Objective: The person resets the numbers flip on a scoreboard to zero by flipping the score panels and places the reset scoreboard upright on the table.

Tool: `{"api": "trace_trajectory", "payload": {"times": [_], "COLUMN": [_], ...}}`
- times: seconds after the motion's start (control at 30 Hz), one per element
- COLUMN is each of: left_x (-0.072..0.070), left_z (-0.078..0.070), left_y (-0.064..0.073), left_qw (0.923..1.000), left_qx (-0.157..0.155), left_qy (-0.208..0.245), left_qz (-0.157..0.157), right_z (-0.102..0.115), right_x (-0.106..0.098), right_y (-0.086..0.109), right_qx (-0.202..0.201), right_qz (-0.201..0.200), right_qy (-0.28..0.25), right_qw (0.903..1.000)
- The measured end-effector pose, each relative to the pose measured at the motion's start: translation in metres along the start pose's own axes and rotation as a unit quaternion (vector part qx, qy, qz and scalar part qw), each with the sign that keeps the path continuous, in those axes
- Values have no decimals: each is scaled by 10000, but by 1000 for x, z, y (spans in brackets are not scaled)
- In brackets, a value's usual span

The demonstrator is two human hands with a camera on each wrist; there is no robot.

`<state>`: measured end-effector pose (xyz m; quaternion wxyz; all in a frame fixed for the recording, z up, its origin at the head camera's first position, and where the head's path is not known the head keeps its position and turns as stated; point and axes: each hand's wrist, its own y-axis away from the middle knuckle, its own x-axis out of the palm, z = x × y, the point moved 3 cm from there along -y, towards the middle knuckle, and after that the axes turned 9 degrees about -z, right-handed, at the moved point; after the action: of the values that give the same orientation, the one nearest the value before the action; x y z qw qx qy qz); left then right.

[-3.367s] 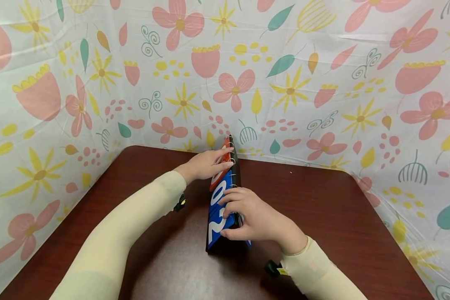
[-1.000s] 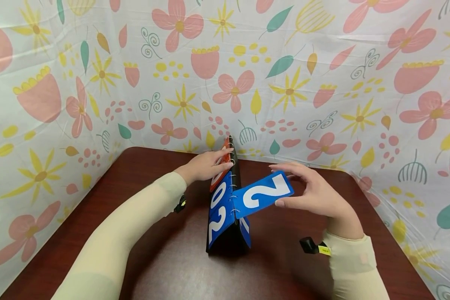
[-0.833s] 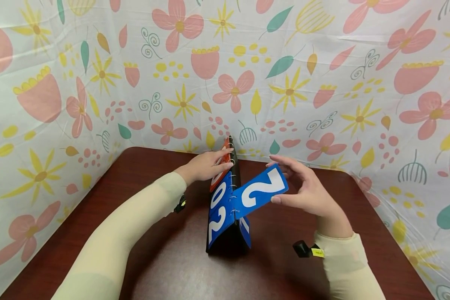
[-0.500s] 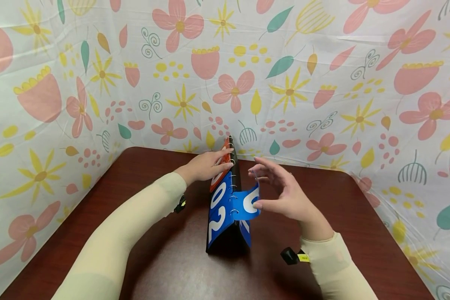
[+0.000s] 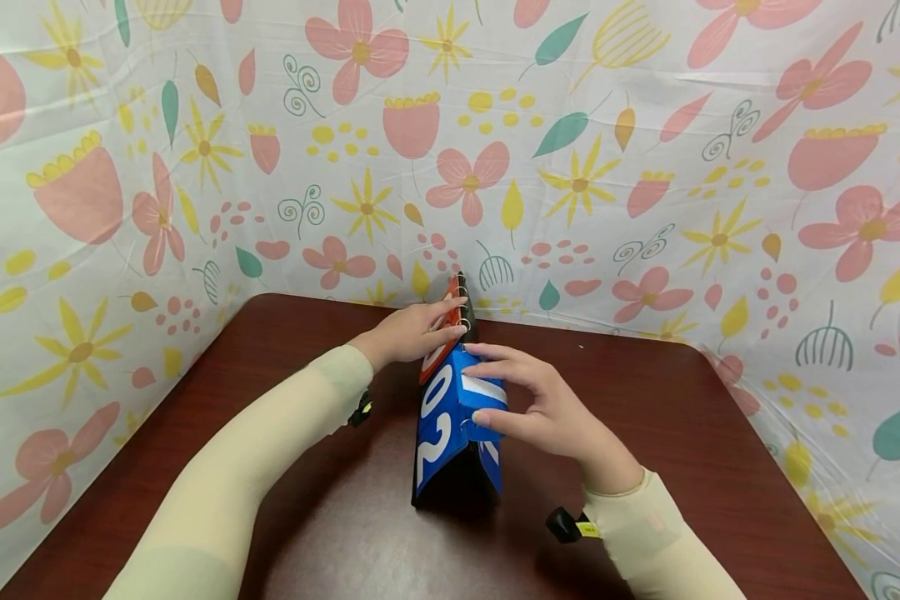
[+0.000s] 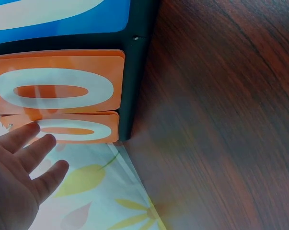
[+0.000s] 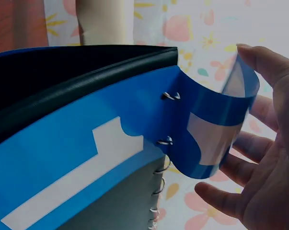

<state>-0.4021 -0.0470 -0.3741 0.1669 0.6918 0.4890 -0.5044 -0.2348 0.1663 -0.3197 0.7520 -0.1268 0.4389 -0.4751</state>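
A flip scoreboard (image 5: pixel 456 483) stands like a tent on the table, ring-bound number cards along its ridge. Its left slope carries blue cards reading 0 and 2 nearer me, and red-orange cards (image 6: pixel 116 86) with 0s farther off. My left hand (image 5: pixel 412 329) rests on the ridge over the red-orange cards; the left wrist view has its fingers (image 6: pixel 27 155) extended and apart. My right hand (image 5: pixel 547 404) holds a blue number card (image 7: pixel 216 108) bent into a curve over the ridge, thumb on one edge, fingers against the other side. A blue card with a 1 (image 7: pixel 77 167) lies on the right slope.
The dark red-brown table (image 5: pixel 645 417) extends on both sides of the scoreboard. Flower-patterned cloth (image 5: pixel 585 192) hangs behind and along the sides. Each wrist wears a small black camera, the right one (image 5: pixel 564 525) hanging low over the table.
My right hand took a blue card with a 2 from the left slope, swung it out to the right, then bent it back towards the ridge. The left hand has stayed put.
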Motion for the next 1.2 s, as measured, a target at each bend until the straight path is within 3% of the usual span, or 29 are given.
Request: {"api": "trace_trajectory", "payload": {"times": [0.23, 0.37, 0.67, 0.93, 1.2], "left_x": [2, 2, 2, 3, 4], "left_z": [3, 4, 4, 3, 4], "left_y": [-1, -2, -2, -2, -2], "left_qw": [10000, 9999, 10000, 9998, 9998], "left_qx": [22, 31, 62, 107, 110], "left_qy": [-42, -74, -65, -88, -55], "left_qz": [49, 60, 15, -140, -132], "right_z": [-2, -1, -2, -5, -5], "right_x": [11, 17, 23, 25, 27], "right_y": [0, 0, -1, 1, 2], "right_qx": [-194, -326, -546, -145, 182], "right_qz": [214, 125, -24, 644, 702], "right_qy": [289, 658, 682, 1310, 1163], "right_qw": [9992, 9972, 9962, 9892, 9906]}}
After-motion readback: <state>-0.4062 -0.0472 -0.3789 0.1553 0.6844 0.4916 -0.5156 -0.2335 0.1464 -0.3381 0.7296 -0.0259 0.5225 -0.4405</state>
